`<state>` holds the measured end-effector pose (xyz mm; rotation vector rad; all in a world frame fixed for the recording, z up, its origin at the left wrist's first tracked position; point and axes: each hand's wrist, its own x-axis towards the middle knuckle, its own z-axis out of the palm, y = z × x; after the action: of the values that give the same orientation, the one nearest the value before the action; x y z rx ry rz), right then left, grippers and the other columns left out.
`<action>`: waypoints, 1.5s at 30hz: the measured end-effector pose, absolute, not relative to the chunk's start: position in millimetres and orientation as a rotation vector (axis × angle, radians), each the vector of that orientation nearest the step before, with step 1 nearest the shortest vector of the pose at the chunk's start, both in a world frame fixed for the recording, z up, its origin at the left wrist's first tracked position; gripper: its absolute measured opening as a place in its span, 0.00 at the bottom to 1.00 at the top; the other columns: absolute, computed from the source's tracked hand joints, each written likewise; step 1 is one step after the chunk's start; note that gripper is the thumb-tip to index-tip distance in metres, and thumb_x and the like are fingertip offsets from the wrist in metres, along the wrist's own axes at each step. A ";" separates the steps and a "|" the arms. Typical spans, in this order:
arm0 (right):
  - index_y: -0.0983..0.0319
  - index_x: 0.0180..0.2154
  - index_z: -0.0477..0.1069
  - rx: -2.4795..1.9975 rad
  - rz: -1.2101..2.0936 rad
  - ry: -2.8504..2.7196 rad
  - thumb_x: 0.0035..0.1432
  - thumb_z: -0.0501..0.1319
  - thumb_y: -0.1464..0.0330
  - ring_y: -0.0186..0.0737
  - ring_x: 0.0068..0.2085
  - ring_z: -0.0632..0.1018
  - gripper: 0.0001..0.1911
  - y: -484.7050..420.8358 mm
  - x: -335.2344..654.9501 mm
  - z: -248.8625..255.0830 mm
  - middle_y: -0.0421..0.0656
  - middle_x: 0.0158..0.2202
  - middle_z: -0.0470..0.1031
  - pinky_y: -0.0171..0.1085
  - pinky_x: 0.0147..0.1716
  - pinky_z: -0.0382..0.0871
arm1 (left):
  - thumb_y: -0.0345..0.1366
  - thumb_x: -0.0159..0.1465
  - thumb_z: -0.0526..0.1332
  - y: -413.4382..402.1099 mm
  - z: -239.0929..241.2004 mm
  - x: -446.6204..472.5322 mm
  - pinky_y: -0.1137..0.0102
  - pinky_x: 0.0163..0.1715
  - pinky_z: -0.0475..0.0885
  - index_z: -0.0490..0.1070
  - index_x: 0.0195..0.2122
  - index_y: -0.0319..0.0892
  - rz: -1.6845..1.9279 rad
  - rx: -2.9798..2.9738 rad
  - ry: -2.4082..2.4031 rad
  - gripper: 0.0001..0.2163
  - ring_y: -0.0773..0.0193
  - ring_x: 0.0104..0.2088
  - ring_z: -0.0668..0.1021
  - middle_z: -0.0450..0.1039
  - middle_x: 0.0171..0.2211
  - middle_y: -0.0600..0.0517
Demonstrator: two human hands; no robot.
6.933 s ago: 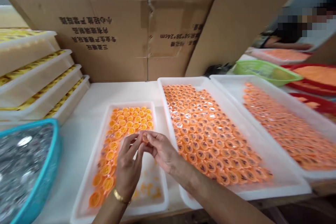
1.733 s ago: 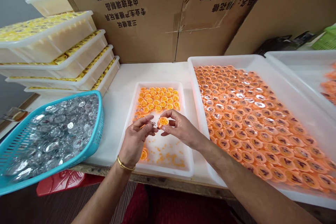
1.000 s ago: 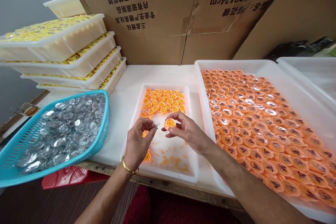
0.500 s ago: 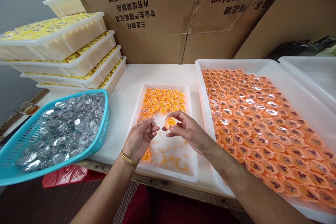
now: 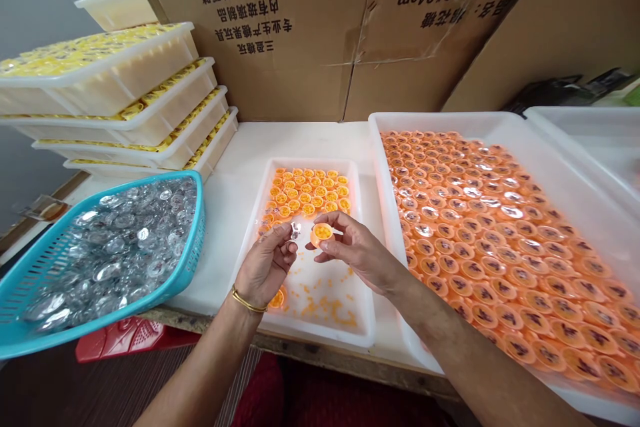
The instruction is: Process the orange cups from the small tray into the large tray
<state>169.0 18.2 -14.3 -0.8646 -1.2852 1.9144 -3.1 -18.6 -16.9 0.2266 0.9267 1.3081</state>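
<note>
Between the thumb and fingers of my right hand (image 5: 353, 243) is a small orange cup (image 5: 321, 235) filled with yellow-orange bits, its mouth tilted toward me. My left hand (image 5: 267, 260) pinches a small clear lid (image 5: 295, 231) with a dark print, just left of the cup and apart from it. Both hands are over a white tray (image 5: 367, 307). Rows of filled orange cups (image 5: 310, 190) fill its far half, and loose orange bits (image 5: 325, 307) are scattered in its near half. Another orange cup (image 5: 276, 298) is partly hidden by my left wrist.
A blue basket (image 5: 193, 253) of clear lids (image 5: 135, 233) stands at the left. Behind it are stacked white trays (image 5: 165, 103) of yellow pieces. At the right, a large white tray (image 5: 387, 193) holds many lidded orange cups (image 5: 480, 247). Cardboard boxes (image 5: 300, 80) line the back.
The clear lid in my left hand has turned up and shows more plainly beside the cup. Both hands stay nearly in place; the whole view has shifted slightly.
</note>
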 end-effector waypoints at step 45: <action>0.58 0.46 0.70 -0.765 2.049 -1.221 0.52 0.64 0.70 0.36 0.40 0.76 0.17 20.3 169.3 -10.8 0.41 0.39 0.72 0.39 0.42 0.69 | 0.35 0.57 0.66 7.4 27.2 -15.1 0.77 0.19 0.57 0.76 0.24 0.39 0.972 1.288 1.097 0.07 0.73 0.19 0.62 0.69 0.21 0.53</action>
<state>169.3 20.3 -10.8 -0.7647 -1.2210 2.0490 -15.1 7.4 27.2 1.2876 1.0966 0.9716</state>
